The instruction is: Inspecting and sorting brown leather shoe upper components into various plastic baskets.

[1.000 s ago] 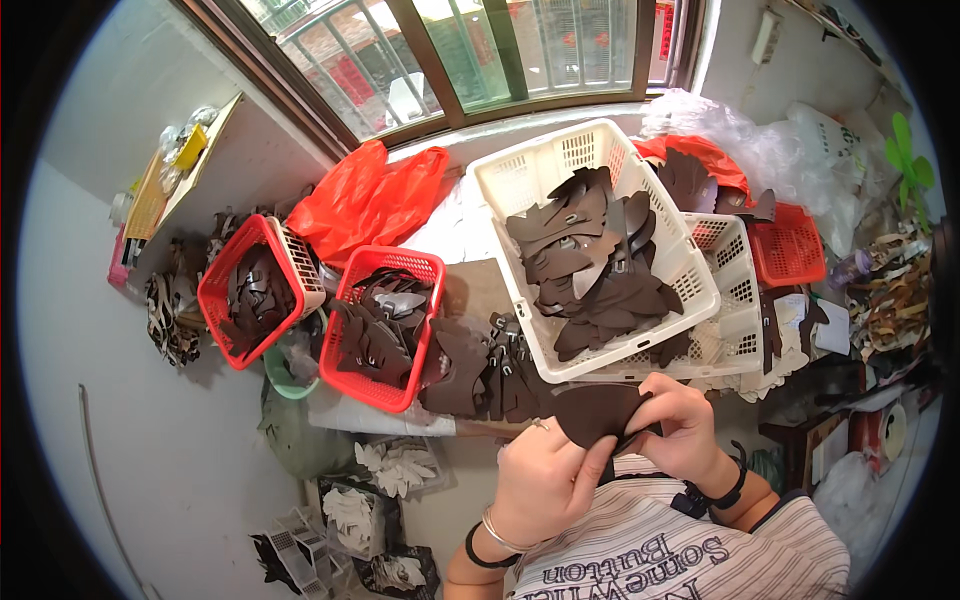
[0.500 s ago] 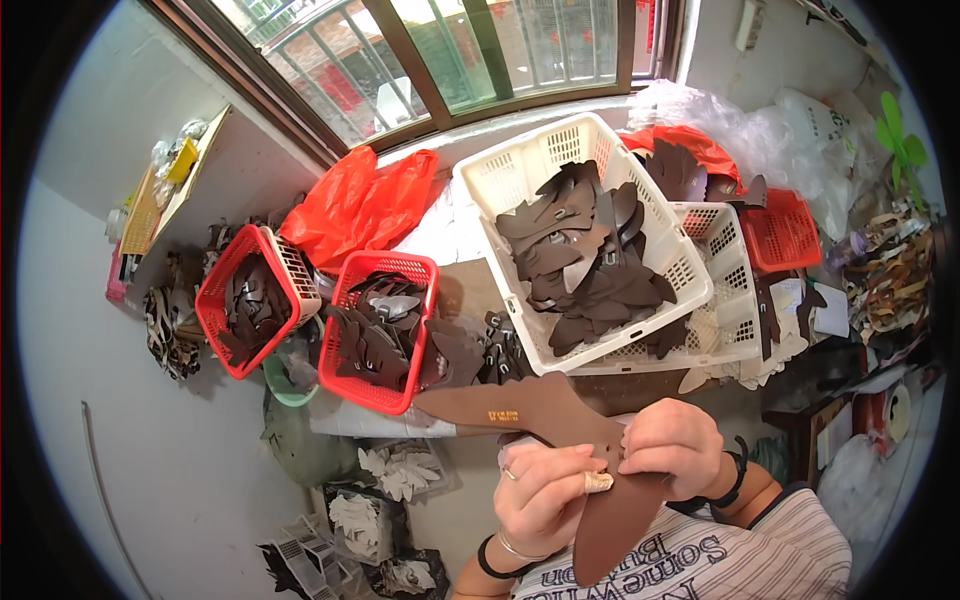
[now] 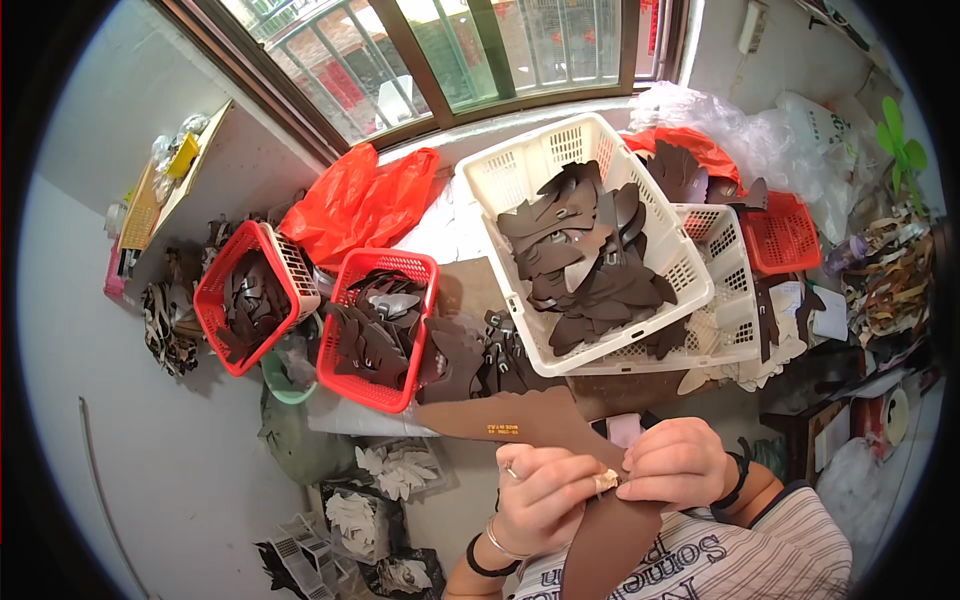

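A large brown leather-like cut piece [image 3: 535, 415], wavy along one edge and stamped with small gold marks, is stretched in front of my chest. My left hand [image 3: 548, 490], with a ring and a pale wrap on one fingertip, is closed on its middle. Against it, my right hand [image 3: 682, 460] pinches the same piece, the fingertips of both hands nearly meeting. Whatever small thing may lie between the fingertips is hidden. A pink patch [image 3: 624, 430] shows behind the piece beside my right hand. Beyond stands a white basket [image 3: 607, 348] heaped with similar brown pieces [image 3: 600, 290].
Two red baskets [image 3: 368, 396] of brown pieces stand at the left, below a red plastic bag [image 3: 350, 205]. Dark pieces with metal buckles [image 3: 503, 355] lie beside the white basket. Another white basket [image 3: 735, 260] and a small red one [image 3: 785, 235] are at right.
The brown piece has turned slightly, its lower end shifting left and down. My left hand has moved a little with it. The pink patch shows more; both hands keep their hold.
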`<state>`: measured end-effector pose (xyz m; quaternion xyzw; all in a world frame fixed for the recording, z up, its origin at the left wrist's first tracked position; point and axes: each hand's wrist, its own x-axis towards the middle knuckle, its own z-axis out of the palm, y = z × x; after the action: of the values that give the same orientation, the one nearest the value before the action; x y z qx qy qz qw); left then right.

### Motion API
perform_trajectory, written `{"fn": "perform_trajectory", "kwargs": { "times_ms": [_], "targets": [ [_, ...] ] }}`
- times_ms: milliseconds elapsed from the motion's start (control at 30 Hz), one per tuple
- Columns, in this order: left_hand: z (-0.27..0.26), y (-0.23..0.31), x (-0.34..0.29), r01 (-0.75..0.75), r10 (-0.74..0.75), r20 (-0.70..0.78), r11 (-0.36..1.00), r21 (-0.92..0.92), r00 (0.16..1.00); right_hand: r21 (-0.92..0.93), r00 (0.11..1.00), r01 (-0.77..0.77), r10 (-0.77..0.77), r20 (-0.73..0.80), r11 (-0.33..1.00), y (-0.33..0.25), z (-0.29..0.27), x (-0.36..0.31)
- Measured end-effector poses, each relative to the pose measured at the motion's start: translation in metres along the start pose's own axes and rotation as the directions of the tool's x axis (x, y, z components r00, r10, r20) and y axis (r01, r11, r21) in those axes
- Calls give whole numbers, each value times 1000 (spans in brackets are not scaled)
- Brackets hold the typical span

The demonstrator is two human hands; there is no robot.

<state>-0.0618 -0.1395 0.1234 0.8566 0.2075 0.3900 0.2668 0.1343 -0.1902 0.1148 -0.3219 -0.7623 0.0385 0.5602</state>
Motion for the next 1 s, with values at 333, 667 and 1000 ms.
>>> {"fn": "perform_trajectory", "kwargs": {
  "times_ms": [333,667,1000],
  "targets": [
    [5,0,-14,-150,154,-169,988,35,974,-59,996,66,-63,63,996,6,-13,7],
    [2,-3,-4,-244,236,-150,969,-37,960,-152,982,105,-79,171,983,4,-12,7],
    [40,-12,-2,91,-142,-196,964,-248,970,34,953,-297,295,62,954,-1,-12,-14]
  ]
}}
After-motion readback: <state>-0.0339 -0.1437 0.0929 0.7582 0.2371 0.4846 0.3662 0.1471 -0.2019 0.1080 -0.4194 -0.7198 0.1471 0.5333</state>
